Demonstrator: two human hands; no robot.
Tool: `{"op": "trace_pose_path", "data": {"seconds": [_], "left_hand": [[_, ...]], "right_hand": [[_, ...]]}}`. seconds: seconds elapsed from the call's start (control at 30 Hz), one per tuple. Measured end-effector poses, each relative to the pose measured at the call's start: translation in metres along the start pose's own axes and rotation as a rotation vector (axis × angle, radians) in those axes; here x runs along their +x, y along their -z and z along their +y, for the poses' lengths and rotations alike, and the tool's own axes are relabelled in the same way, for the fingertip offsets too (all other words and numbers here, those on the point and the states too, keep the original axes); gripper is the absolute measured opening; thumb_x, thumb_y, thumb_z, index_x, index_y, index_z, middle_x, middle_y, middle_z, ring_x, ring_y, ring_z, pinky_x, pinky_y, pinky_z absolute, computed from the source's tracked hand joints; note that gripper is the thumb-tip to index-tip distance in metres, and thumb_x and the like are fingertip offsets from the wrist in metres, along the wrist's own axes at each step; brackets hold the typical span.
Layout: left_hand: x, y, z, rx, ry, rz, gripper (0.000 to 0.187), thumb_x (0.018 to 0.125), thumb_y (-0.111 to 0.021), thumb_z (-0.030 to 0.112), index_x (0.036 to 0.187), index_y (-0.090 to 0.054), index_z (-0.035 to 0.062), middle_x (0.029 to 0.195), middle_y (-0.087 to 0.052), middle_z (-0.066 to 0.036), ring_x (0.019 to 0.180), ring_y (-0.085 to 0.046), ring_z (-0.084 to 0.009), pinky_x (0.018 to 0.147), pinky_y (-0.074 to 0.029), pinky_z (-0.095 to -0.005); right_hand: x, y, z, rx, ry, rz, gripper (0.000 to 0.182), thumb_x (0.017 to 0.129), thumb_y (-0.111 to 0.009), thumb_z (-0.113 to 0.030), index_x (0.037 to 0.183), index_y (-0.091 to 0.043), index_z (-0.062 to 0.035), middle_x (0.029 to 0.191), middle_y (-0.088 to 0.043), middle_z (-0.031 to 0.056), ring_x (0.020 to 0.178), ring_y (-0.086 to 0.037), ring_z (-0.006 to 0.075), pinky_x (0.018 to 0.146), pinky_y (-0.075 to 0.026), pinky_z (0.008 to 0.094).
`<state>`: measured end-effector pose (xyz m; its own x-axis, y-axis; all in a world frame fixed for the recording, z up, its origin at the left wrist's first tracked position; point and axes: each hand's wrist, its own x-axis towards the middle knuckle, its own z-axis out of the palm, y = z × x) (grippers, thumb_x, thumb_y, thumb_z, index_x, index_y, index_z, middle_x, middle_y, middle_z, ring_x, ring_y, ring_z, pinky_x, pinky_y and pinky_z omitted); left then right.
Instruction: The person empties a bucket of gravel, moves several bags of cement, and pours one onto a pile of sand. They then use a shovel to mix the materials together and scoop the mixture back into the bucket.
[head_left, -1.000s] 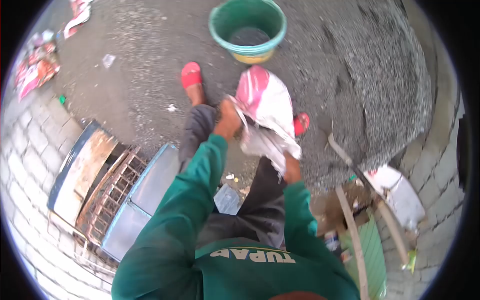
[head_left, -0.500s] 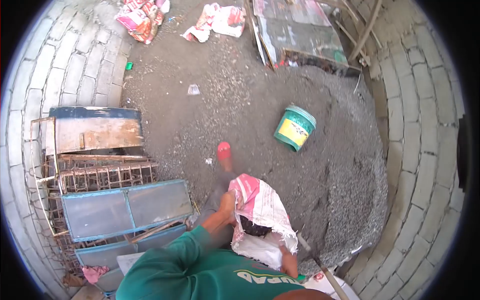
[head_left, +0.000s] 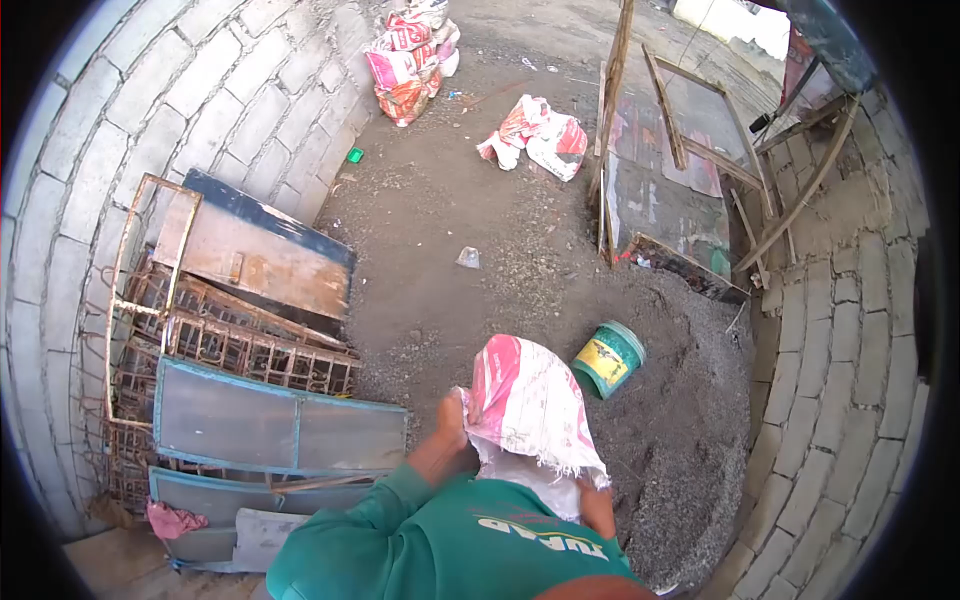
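Observation:
A white and pink woven sack (head_left: 530, 405) hangs in front of the green shirt, its frayed rim toward the body. My left hand (head_left: 452, 422) is closed on the sack's left edge. On the sack's lower right side my right hand (head_left: 597, 505) grips the rim, its fingers partly hidden by the fabric. The inside of the sack cannot be seen. Just beyond it, a green bucket (head_left: 608, 360) with a yellow label lies tilted on the gravel.
Gravel (head_left: 690, 460) is heaped at the right by a block wall (head_left: 830, 420). Blue-framed panels (head_left: 230, 415) and rusty grilles (head_left: 260, 350) lean at the left. Filled sacks (head_left: 405, 70), another sack (head_left: 540, 135) and wooden frames (head_left: 700, 150) stand or lie farther ahead.
The view has tilted up and turned. The sack's mouth, which showed dark contents, now faces the body, and the sack is raised between both hands.

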<state>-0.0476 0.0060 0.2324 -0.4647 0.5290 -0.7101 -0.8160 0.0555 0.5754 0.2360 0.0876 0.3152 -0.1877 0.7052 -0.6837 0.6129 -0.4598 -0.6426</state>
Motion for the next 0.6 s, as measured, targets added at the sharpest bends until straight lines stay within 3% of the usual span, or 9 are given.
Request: {"op": "trace_pose_path", "data": {"seconds": [0.03, 0.1, 0.17, 0.23, 0.3, 0.37, 0.43, 0.5, 0.6], "left_hand": [[-0.002, 0.002, 0.013, 0.006, -0.014, 0.008, 0.042, 0.092, -0.027, 0.025, 0.057, -0.044, 0.0081, 0.048, -0.04, -0.008, 0.045, -0.039, -0.0219, 0.048, -0.034, -0.0354], [-0.004, 0.004, 0.039, -0.063, -0.035, 0.116, 0.041, 0.091, -0.027, 0.025, 0.057, -0.042, 0.0078, 0.048, -0.038, -0.008, 0.045, -0.038, -0.0221, 0.048, -0.034, -0.0357], [-0.004, 0.004, 0.058, -0.095, -0.088, 0.173, 0.041, 0.091, -0.028, 0.025, 0.057, -0.041, 0.0079, 0.047, -0.037, -0.008, 0.044, -0.038, -0.0218, 0.048, -0.035, -0.0357], [-0.005, 0.004, 0.07, -0.178, -0.173, 0.273, 0.039, 0.09, -0.029, 0.025, 0.056, -0.04, 0.008, 0.046, -0.035, -0.008, 0.043, -0.037, -0.0214, 0.048, -0.035, -0.0356], [-0.009, 0.003, 0.072, -0.173, -0.256, 0.309, 0.037, 0.089, -0.031, 0.024, 0.057, -0.04, 0.0087, 0.047, -0.035, -0.008, 0.042, -0.036, -0.021, 0.048, -0.035, -0.0356], [-0.016, -0.003, 0.068, -0.32, -0.312, 0.369, 0.036, 0.088, -0.032, 0.023, 0.057, -0.04, 0.0094, 0.047, -0.035, -0.008, 0.042, -0.036, -0.0217, 0.048, -0.035, -0.0354], [-0.017, -0.008, 0.054, -0.371, -0.365, 0.469, 0.033, 0.087, -0.034, 0.023, 0.057, -0.04, 0.0093, 0.048, -0.034, -0.008, 0.043, -0.036, -0.0225, 0.049, -0.036, -0.0358], [-0.017, -0.024, 0.044, -0.482, -0.457, 0.5, 0.031, 0.086, -0.035, 0.022, 0.058, -0.038, 0.0089, 0.049, -0.034, -0.008, 0.044, -0.036, -0.0227, 0.05, -0.035, -0.0366], [0.002, -0.025, 0.035, -0.524, -0.52, 0.47, 0.032, 0.086, -0.032, 0.024, 0.058, -0.038, 0.0095, 0.049, -0.035, -0.008, 0.046, -0.036, -0.0223, 0.052, -0.036, -0.0366]], "right_hand": [[0.003, -0.002, -0.031, 0.02, -0.086, -0.02, 0.029, 0.083, -0.062, -0.005, 0.11, -0.062, 0.0052, 0.104, -0.067, 0.0129, 0.093, -0.062, 0.0203, 0.078, -0.049, 0.0346], [0.024, -0.009, -0.046, 0.151, -0.021, -0.082, 0.03, 0.084, -0.062, -0.006, 0.111, -0.062, 0.0054, 0.104, -0.067, 0.0141, 0.091, -0.062, 0.0196, 0.077, -0.049, 0.034], [0.042, -0.015, -0.082, 0.243, -0.058, -0.207, 0.032, 0.086, -0.061, -0.016, 0.111, -0.063, 0.0045, 0.11, -0.066, 0.0164, 0.099, -0.062, 0.0243, 0.085, -0.046, 0.0368], [0.116, -0.026, -0.031, 0.017, 0.156, -0.278, 0.036, 0.086, -0.063, -0.02, 0.111, -0.062, 0.0063, 0.109, -0.066, 0.0167, 0.096, -0.062, 0.0232, 0.083, -0.047, 0.0358], [0.122, -0.025, -0.105, 0.016, 0.029, -0.366, 0.04, 0.086, -0.065, -0.026, 0.109, -0.062, 0.0058, 0.108, -0.066, 0.0183, 0.092, -0.063, 0.0253, 0.08, -0.048, 0.0363], [0.155, -0.034, -0.136, -0.362, 0.174, -0.253, 0.046, 0.082, -0.068, -0.031, 0.099, -0.062, 0.0112, 0.102, -0.064, 0.0292, 0.094, -0.064, 0.0352, 0.078, -0.048, 0.0411], [0.195, -0.036, -0.163, -0.233, 0.343, -0.561, 0.053, 0.08, -0.068, -0.038, 0.093, -0.062, 0.0124, 0.095, -0.062, 0.0324, 0.093, -0.063, 0.0409, 0.077, -0.048, 0.045], [0.279, -0.076, -0.126, -0.34, 0.606, -0.479, 0.054, 0.079, -0.067, -0.041, 0.09, -0.062, 0.0114, 0.092, -0.062, 0.032, 0.091, -0.062, 0.0437, 0.075, -0.048, 0.0473], [0.257, -0.06, -0.225, -0.536, 0.644, -0.523, 0.054, 0.083, -0.065, -0.043, 0.092, -0.063, 0.0093, 0.084, -0.065, 0.0293, 0.082, -0.065, 0.0395, 0.074, -0.048, 0.0451]]}}
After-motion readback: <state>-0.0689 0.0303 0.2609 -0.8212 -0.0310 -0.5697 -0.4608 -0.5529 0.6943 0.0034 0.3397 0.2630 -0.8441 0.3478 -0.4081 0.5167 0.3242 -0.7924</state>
